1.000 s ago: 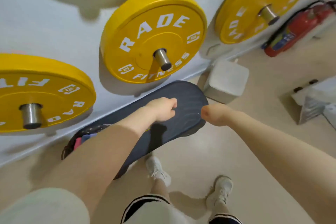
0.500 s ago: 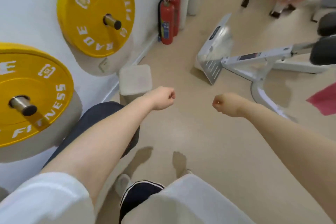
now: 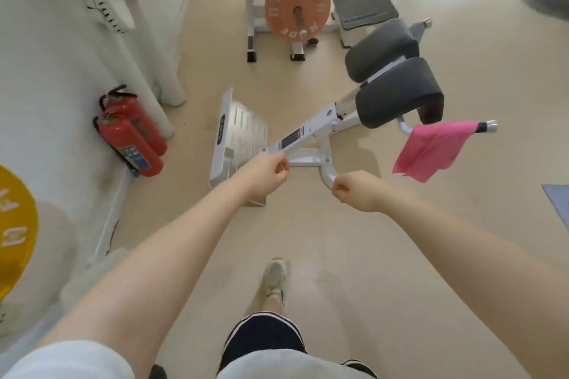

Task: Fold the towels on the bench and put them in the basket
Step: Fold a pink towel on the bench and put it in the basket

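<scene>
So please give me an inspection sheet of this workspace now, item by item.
Surface: beige floor, bare ahead of the person.
Job's things: pink towel hangs from the bench handle; basket not in view.
Clutter: two extinguishers by the wall; orange plate on a rack; yellow plate at left.
Hands: left hand and right hand both curled, holding nothing.
Cables: nothing seen.
Surroundings: white wall at left, blue mat at the right edge.

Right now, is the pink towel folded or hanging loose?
Hanging loose: the pink cloth towel drapes unfolded from the bench's chrome-tipped handle bar, neither hand touching it.
</scene>
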`<state>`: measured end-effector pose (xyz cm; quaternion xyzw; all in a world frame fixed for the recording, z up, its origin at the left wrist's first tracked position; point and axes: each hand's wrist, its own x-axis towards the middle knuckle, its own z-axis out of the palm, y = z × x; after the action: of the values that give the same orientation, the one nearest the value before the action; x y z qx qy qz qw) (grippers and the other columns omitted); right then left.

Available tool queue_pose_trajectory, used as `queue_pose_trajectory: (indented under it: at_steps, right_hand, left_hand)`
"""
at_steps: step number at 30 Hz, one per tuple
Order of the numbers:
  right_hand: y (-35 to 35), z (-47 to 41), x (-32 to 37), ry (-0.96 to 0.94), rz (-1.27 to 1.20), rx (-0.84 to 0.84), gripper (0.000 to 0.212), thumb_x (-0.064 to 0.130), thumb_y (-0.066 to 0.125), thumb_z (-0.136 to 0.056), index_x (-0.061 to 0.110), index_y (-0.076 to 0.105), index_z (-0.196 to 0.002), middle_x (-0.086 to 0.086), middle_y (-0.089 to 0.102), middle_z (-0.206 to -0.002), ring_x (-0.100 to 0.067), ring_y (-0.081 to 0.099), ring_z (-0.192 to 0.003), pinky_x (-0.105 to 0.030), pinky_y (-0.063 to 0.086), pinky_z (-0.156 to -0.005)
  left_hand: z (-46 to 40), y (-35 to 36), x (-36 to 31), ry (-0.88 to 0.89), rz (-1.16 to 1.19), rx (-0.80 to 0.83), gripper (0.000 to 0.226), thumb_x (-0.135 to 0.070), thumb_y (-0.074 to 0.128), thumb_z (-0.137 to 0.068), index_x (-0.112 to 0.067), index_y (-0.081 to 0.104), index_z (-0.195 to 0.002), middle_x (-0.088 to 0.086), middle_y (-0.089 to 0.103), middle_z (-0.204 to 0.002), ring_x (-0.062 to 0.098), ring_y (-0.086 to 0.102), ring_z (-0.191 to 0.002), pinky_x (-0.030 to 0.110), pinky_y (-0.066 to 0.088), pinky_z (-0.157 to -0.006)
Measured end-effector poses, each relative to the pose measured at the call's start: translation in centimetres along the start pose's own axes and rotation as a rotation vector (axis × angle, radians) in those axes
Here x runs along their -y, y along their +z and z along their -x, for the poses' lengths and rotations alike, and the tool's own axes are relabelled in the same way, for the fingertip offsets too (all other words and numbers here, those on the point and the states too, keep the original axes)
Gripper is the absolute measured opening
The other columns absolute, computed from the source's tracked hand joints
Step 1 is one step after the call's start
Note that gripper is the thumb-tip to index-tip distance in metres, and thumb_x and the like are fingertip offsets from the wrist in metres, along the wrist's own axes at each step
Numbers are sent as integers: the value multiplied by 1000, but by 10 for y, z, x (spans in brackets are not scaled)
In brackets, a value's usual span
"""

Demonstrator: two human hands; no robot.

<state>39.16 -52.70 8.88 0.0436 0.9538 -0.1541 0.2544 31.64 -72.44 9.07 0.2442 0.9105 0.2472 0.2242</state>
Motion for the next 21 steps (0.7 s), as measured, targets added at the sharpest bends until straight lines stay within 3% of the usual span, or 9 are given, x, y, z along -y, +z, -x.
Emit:
queue_pose_trajectory:
  at_steps: [3, 5, 8, 10, 13, 17, 21]
  right_hand:
    - [-39, -30, -27, 92, -71, -23, 21, 15, 36, -93, 12, 56, -91, -9, 60, -103, -24, 49, -87, -27, 36, -65]
    - [-57, -46, -50, 162, -119, -63, 24, 14, 36, -94, 8, 59, -98, -8, 60, -105, -21, 46, -87, -26, 32, -61]
    - [-70, -64, -92, 290, -221, -137, 26, 15, 38, -93, 10, 61, -103, -5, 60, -100, -23, 50, -90, -27, 38, -66]
    - [-75, -73, -123, 369, -279, -177, 22, 15, 39, -91, 14, 61, -93, -1, 58, -90, -25, 55, -94, -33, 47, -78]
    - [-89, -85, -169, 469, -362, -238, 21, 12, 40, -91, 15, 53, -74, -1, 55, -78, -25, 51, -84, -33, 44, -73]
    - [-106, -105, -236, 550, -412, -266, 22, 7, 39, -90, 11, 56, -76, -4, 57, -80, -27, 51, -82, -34, 41, -69]
    - [-117, -138, -313, 556, -364, -229, 28, 6, 38, -89, 0, 63, -99, -14, 64, -99, -32, 58, -89, -38, 49, -75]
  left_hand:
    - [-79, -17, -16, 53, -23, 94, 21, -17, 41, -92, -14, 56, -107, 3, 62, -102, 20, 56, -88, 28, 45, -76]
    - [-124, -25, -32, 104, -51, 141, 20, -18, 42, -91, -15, 55, -106, 5, 63, -105, 23, 59, -92, 33, 48, -80]
    - [-181, -27, -62, 190, -123, 216, 23, -17, 42, -92, -12, 55, -110, 6, 61, -109, 23, 58, -97, 31, 46, -83]
    - [-212, -22, -81, 242, -161, 258, 26, -17, 40, -93, -12, 53, -115, 5, 60, -113, 23, 57, -100, 29, 44, -83]
    - [-255, -6, -108, 300, -180, 326, 31, -17, 39, -94, -13, 49, -123, 4, 58, -120, 23, 56, -102, 30, 45, -85]
    - [-312, 22, -148, 346, -187, 362, 45, -14, 43, -91, -14, 38, -136, 4, 46, -135, 23, 51, -114, 32, 41, -95]
    - [-378, 62, -186, 333, -187, 390, 57, -11, 44, -90, -17, 27, -144, 4, 29, -149, 26, 44, -126, 34, 38, -103]
